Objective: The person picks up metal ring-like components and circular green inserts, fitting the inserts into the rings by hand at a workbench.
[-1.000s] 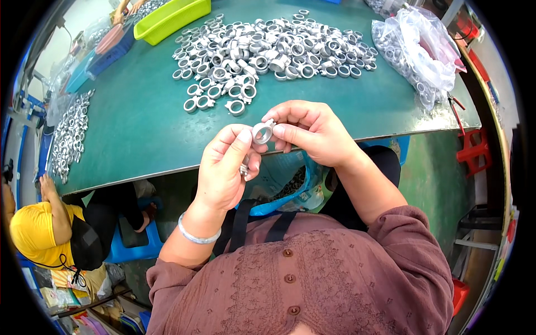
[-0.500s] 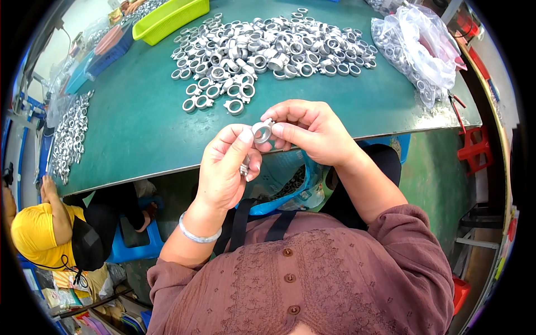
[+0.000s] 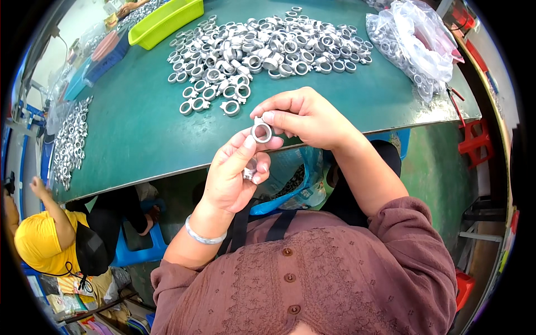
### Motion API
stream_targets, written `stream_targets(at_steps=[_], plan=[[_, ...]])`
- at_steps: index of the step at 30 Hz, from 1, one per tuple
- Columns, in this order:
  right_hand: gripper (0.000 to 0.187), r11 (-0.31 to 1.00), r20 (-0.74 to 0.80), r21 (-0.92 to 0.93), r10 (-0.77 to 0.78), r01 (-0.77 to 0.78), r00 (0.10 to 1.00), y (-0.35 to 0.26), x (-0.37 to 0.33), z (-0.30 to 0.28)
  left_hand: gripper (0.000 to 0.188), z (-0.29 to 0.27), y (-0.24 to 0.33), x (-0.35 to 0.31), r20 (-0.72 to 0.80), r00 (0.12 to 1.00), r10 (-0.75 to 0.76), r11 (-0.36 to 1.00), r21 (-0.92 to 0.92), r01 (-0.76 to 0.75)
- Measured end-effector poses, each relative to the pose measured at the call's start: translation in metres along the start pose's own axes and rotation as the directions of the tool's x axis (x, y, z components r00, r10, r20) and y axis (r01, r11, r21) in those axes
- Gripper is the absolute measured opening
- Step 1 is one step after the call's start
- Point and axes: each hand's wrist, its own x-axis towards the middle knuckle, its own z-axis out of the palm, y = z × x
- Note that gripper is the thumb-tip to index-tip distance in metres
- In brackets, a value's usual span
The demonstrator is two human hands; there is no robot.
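Observation:
Between my two hands a grey metal ring clamp (image 3: 253,134) is held up over the table's front edge, its round opening facing me. My left hand (image 3: 231,173) pinches its lower side with thumb and forefinger. A second metal ring clamp (image 3: 249,169) is tucked in the curled lower fingers of that hand. With thumb and fingertips, my right hand (image 3: 304,118) grips the small lug at the top of the first clamp. Beyond my hands lies a big pile of like ring clamps (image 3: 268,47), a few of them loose at its near side.
The green table (image 3: 139,128) carries a lime-green basket (image 3: 162,25), a smaller heap of metal parts (image 3: 71,142) at left and a clear plastic bag of rings (image 3: 413,44) at right. Below the edge hangs a blue-rimmed bag (image 3: 290,190). A person in yellow (image 3: 44,237) sits at left.
The ring clamp has turned so that its opening faces me more squarely, its lug now upward. My right hand has risen slightly; the left keeps its pinch. The person in yellow has lifted a hand.

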Motion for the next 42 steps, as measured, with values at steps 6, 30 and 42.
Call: stream_targets(at_steps=[6, 30, 42], plan=[[0.019, 0.999, 0.016, -0.038, -0.015, 0.016, 1.000, -0.002, 0.003, -0.001, 0.028, -0.001, -0.001, -0.001, 0.013, 1.000, -0.025, 0.997, -0.071, 0.026], [0.018, 0.999, 0.034, -0.024, 0.033, -0.032, 0.999, -0.006, 0.000, -0.005, 0.028, 0.002, 0.001, 0.000, 0.048, 0.997, -0.058, 0.985, -0.160, 0.065], [0.016, 0.997, 0.010, -0.071, -0.008, 0.009, 1.000, -0.011, -0.004, -0.004, 0.037, -0.004, -0.001, 0.002, 0.151, 0.987, -0.055, 0.965, -0.247, 0.091]])
